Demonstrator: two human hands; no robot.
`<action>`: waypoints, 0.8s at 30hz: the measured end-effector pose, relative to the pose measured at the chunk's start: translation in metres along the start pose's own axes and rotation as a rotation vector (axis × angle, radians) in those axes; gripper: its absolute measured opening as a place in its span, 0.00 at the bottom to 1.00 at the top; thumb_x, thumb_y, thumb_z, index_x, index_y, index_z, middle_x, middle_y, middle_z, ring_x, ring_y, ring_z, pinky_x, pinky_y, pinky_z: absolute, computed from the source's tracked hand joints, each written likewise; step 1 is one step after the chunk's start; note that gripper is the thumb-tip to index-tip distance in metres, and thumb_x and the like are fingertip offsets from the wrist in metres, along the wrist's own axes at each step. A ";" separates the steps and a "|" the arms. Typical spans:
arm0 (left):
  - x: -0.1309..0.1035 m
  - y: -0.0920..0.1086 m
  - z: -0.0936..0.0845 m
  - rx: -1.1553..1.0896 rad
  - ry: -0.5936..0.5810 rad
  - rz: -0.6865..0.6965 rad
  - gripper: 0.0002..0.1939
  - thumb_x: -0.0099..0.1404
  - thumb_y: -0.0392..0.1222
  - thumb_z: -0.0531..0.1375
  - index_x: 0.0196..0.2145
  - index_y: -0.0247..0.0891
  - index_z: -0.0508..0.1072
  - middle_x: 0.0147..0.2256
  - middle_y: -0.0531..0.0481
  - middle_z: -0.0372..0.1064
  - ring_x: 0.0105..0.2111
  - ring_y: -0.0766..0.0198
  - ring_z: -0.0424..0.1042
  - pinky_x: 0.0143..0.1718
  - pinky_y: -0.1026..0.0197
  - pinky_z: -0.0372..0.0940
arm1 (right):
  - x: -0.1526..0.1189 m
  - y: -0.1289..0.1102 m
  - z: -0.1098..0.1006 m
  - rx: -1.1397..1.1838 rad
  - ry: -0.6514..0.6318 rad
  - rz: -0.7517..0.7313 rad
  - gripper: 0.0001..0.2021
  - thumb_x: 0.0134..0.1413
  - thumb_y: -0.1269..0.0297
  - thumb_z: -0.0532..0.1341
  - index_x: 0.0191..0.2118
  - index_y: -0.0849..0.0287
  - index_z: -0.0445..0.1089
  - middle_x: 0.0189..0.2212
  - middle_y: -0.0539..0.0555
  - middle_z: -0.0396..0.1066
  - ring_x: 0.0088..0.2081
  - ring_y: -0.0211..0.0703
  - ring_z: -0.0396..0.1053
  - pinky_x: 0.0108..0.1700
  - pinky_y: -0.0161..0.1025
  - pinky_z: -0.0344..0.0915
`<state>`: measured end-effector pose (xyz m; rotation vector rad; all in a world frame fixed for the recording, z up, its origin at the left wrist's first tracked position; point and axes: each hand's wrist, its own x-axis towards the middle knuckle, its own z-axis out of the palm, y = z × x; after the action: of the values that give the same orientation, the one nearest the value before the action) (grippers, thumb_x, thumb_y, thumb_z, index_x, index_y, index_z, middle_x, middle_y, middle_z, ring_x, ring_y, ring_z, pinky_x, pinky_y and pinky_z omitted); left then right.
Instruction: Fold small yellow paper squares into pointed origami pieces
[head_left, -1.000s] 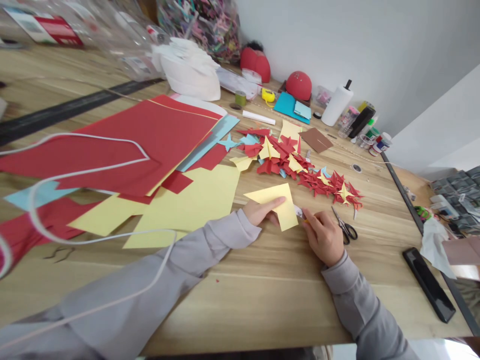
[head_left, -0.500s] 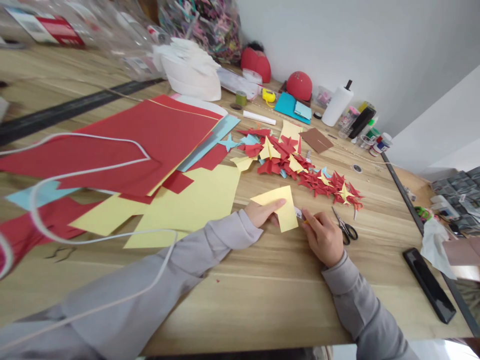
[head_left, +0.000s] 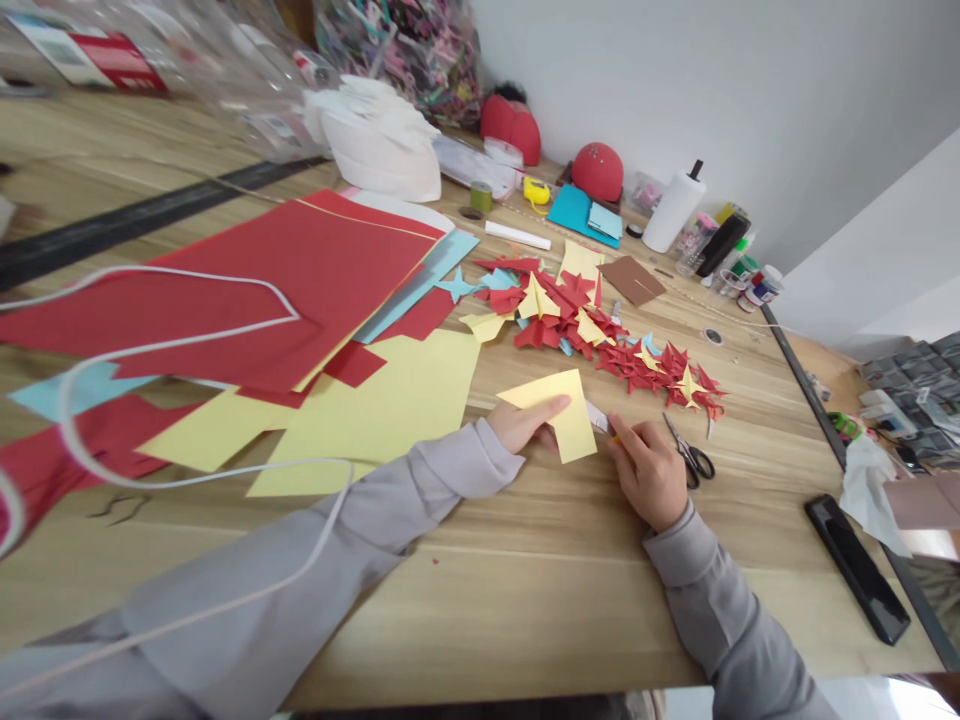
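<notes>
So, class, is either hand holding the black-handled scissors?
No: the scissors lie on the table beside the right hand, which grips a slim bladed tool, while the left hand holds yellow paper.

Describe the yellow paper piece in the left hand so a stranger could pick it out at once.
On the wooden table, find the long, mostly red heap of paper shapes. Just on its near side, the left hand pinches the yellow paper piece. Unlike the big yellow sheet lying flat to its left, this one is small, L-shaped and hand-held.
</notes>
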<state>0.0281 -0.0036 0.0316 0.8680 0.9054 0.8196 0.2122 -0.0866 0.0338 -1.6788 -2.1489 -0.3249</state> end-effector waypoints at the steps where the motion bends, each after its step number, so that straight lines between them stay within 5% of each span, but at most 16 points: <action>1: 0.000 0.000 0.000 0.009 -0.013 0.004 0.18 0.47 0.46 0.65 0.33 0.30 0.72 0.29 0.46 0.73 0.25 0.60 0.71 0.20 0.60 0.68 | 0.000 0.000 0.000 0.003 -0.005 -0.003 0.17 0.57 0.63 0.53 0.51 0.57 0.65 0.30 0.54 0.66 0.30 0.37 0.65 0.31 0.32 0.60; 14: -0.002 -0.002 0.000 0.068 -0.077 0.054 0.20 0.43 0.47 0.67 0.32 0.31 0.73 0.31 0.44 0.74 0.26 0.59 0.72 0.20 0.62 0.67 | -0.001 -0.001 0.004 -0.047 0.080 -0.040 0.17 0.56 0.63 0.54 0.51 0.56 0.65 0.29 0.54 0.65 0.30 0.37 0.63 0.31 0.33 0.59; 20: 0.006 0.008 -0.012 -0.235 -0.151 0.125 0.24 0.41 0.44 0.67 0.37 0.31 0.73 0.35 0.41 0.73 0.33 0.53 0.72 0.27 0.54 0.70 | 0.000 0.010 0.001 -0.078 0.137 -0.039 0.17 0.55 0.64 0.55 0.51 0.54 0.65 0.31 0.55 0.64 0.33 0.39 0.62 0.35 0.35 0.60; 24: 0.014 0.017 -0.025 -0.229 -0.117 0.166 0.20 0.47 0.49 0.63 0.35 0.32 0.75 0.37 0.40 0.73 0.41 0.49 0.70 0.32 0.55 0.70 | 0.001 0.018 -0.002 -0.107 0.136 -0.086 0.17 0.55 0.65 0.55 0.52 0.53 0.64 0.32 0.55 0.64 0.34 0.39 0.62 0.36 0.36 0.59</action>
<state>0.0073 0.0223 0.0331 0.7876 0.6283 0.9849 0.2294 -0.0820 0.0348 -1.5740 -2.1397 -0.5715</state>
